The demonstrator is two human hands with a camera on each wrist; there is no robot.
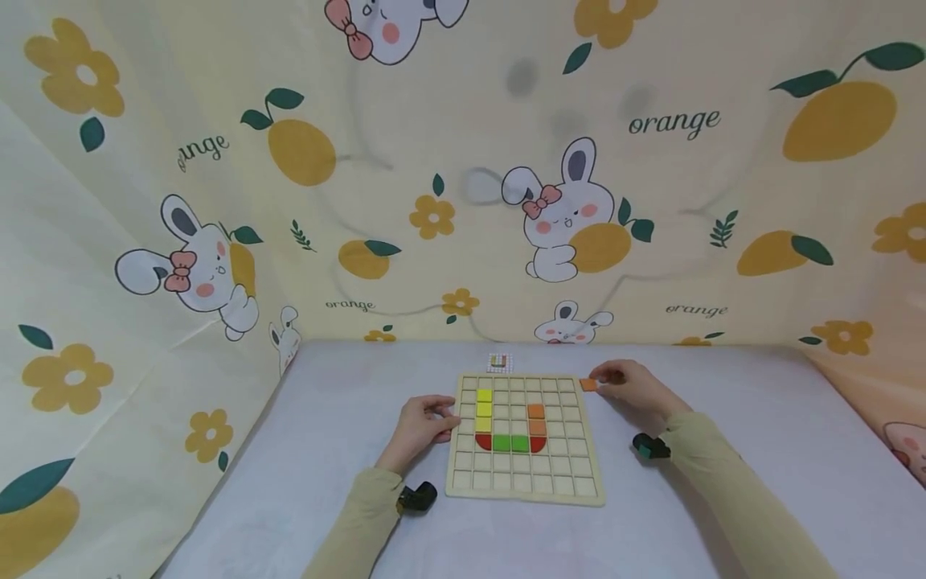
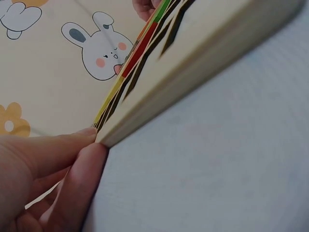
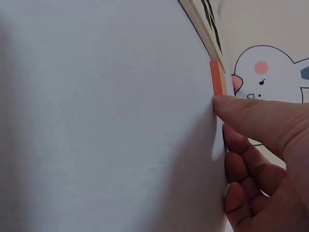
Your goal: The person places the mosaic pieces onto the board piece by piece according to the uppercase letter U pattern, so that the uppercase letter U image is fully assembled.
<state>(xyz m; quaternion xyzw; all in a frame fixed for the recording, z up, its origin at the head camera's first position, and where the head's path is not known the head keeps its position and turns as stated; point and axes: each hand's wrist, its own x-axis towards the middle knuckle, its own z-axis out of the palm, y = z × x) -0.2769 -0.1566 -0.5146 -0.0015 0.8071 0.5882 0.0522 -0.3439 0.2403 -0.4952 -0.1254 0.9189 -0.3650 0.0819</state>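
A wooden grid board (image 1: 524,498) lies on the table, with coloured tiles forming a U in its cells. Yellow tiles (image 1: 484,409) make the left column, green tiles (image 1: 510,443) the bottom, and orange tiles (image 1: 536,420) the right column. A rounded red tile (image 1: 538,444) fills each lower corner. My left hand (image 1: 418,430) pinches the board's left edge between thumb and finger, seen closely in the left wrist view. Beyond the upper right corner, my right hand (image 1: 640,390) holds a loose orange tile (image 3: 217,79) by its near end, against the board's side.
A small pattern card (image 1: 499,363) showing a U shape lies behind the board. A cloth printed with rabbits and oranges (image 1: 470,241) hangs behind and at the sides of the white table (image 1: 347,378). Dark wrist devices (image 1: 417,498) sit at both sleeves.
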